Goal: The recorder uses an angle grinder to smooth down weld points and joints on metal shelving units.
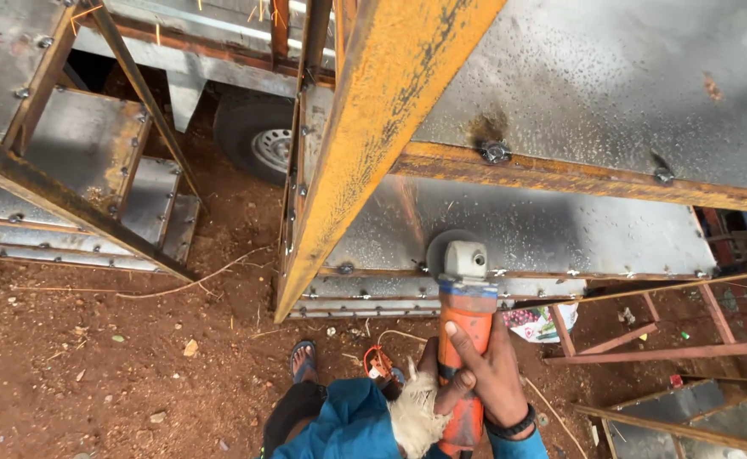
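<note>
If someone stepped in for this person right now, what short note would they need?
Right hand: wrapped around the orange angle grinder, fingers across its body.
Left hand: mostly hidden behind a white cloth at the grinder's rear; grip cannot be confirmed.
Grinder disc sits at the lower edge of the grey sheet-metal panel, by the rusty frame rail.
Done: a dark mark shows near a bolt above.
Left: cannot tell; no sparks are visible.
Sandalled foot stands on red soil below.
</note>
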